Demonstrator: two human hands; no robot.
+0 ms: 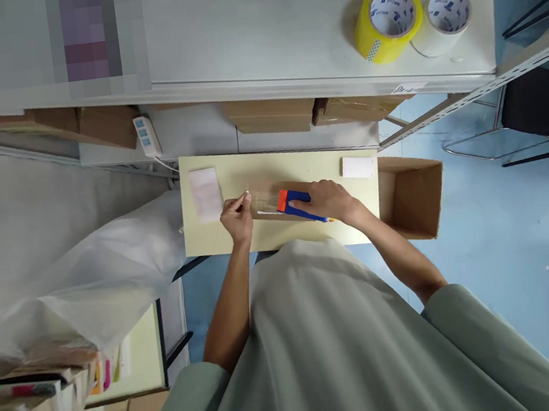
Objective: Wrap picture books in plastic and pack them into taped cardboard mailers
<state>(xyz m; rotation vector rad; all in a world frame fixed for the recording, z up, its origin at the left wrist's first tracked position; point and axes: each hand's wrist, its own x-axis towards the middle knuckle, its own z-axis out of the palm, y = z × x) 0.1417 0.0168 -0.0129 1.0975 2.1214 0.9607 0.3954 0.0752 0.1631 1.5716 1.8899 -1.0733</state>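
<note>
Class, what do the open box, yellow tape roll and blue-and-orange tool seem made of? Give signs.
Open box: likely cardboard, matte; plain brown, thin walls. Yellow tape roll: probably plastic film, glossy; smooth, bright winding. Blue-and-orange tool: perhaps smooth plastic; bright, even colours.

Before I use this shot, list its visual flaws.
Head view: pixelation masks part of the upper left; a soft shadow falls left of the yellow tape roll; apparent wide-angle stretching makes the right sleeve loom large; the tape dispenser looks fairly sharp.
</note>
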